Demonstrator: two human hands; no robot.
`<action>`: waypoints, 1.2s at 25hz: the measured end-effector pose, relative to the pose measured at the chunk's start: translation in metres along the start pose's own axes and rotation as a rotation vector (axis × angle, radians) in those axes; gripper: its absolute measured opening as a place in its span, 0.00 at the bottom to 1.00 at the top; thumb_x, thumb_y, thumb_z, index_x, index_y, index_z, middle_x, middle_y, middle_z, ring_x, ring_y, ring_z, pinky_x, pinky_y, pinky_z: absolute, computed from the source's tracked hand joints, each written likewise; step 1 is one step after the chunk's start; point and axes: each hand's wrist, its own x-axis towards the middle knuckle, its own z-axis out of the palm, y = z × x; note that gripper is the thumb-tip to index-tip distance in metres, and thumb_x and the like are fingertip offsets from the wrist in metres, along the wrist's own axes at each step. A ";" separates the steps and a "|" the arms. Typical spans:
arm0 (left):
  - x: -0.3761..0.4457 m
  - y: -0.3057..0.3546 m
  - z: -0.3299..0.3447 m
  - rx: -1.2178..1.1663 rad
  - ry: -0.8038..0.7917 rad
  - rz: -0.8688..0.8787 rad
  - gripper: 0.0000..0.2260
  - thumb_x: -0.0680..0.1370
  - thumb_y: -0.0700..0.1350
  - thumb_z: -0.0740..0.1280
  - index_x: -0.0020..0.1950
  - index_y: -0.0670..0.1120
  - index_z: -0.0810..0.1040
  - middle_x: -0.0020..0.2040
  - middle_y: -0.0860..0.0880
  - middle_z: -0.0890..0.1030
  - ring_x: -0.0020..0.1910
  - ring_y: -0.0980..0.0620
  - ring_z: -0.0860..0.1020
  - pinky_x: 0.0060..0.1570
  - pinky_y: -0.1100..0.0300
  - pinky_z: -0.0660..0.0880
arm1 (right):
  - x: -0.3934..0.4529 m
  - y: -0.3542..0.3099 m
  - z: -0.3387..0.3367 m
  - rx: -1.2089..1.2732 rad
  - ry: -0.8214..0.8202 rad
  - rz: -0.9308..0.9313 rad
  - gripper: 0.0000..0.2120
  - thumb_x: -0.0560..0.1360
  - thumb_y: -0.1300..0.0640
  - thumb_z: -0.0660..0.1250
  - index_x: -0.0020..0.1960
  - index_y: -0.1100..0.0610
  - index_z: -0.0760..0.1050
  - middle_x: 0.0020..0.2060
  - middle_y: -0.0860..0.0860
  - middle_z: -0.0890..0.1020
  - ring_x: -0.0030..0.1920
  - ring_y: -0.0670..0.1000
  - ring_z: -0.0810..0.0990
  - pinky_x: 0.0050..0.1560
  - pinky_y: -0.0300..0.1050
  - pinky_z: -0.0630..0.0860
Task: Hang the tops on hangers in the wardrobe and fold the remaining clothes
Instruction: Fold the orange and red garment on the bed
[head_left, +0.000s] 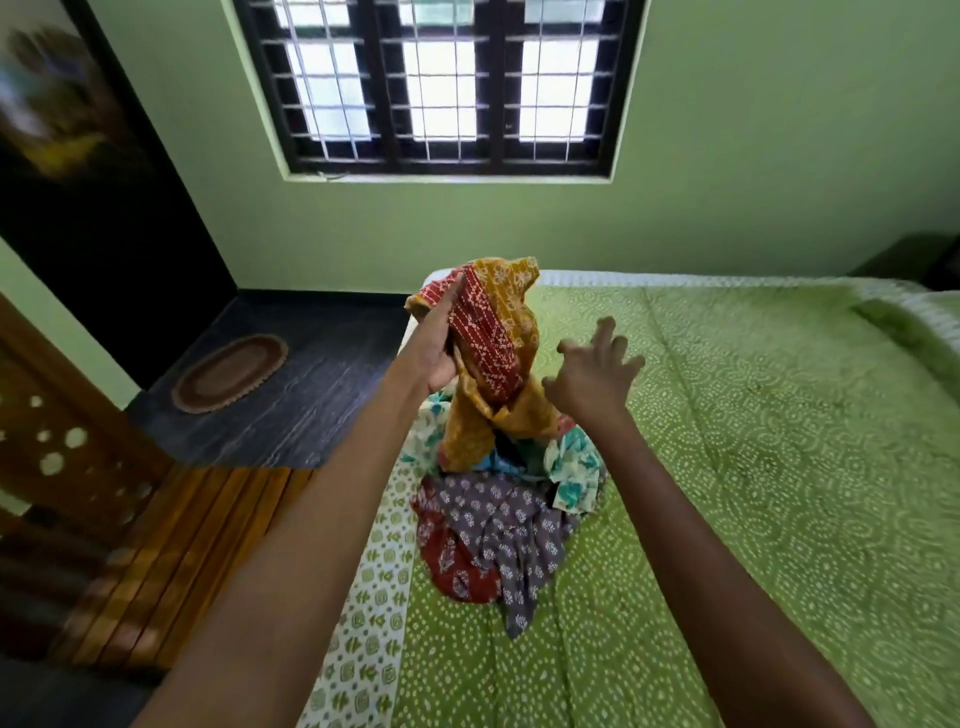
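My left hand (441, 348) grips a mustard-yellow top with a red printed panel (493, 343) and holds it lifted above the bed. Its lower end still hangs down onto a heap of clothes (498, 525) on the green bedspread: a grey and maroon floral garment in front, a white and teal printed one (571, 462) behind. My right hand (597, 369) hovers just right of the lifted top with fingers spread, holding nothing.
The bed (753, 467) with its green dotted cover fills the right side. A dark floor with an oval mat (228, 371) lies to the left, beside wooden slats (171, 561) and a dark door. A barred window (441, 83) faces me.
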 end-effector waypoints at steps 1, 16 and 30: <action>-0.002 0.002 0.001 0.018 -0.027 0.009 0.23 0.78 0.57 0.61 0.64 0.43 0.74 0.57 0.46 0.80 0.55 0.48 0.79 0.57 0.52 0.74 | 0.002 0.003 -0.002 0.138 0.025 -0.081 0.27 0.71 0.47 0.69 0.67 0.54 0.68 0.69 0.59 0.60 0.68 0.60 0.63 0.66 0.57 0.62; -0.002 -0.021 -0.018 0.442 -0.097 -0.070 0.14 0.72 0.31 0.68 0.56 0.39 0.75 0.51 0.45 0.80 0.55 0.46 0.77 0.61 0.51 0.72 | -0.008 0.000 0.036 1.366 -0.210 0.041 0.11 0.79 0.56 0.61 0.54 0.61 0.79 0.45 0.54 0.82 0.45 0.52 0.81 0.48 0.43 0.77; -0.026 -0.109 -0.025 -0.231 0.209 -0.530 0.11 0.78 0.43 0.65 0.47 0.35 0.77 0.47 0.38 0.79 0.45 0.42 0.77 0.58 0.47 0.70 | -0.025 0.002 0.079 0.829 -0.211 -0.069 0.30 0.68 0.57 0.74 0.60 0.55 0.58 0.54 0.55 0.72 0.54 0.54 0.74 0.50 0.47 0.74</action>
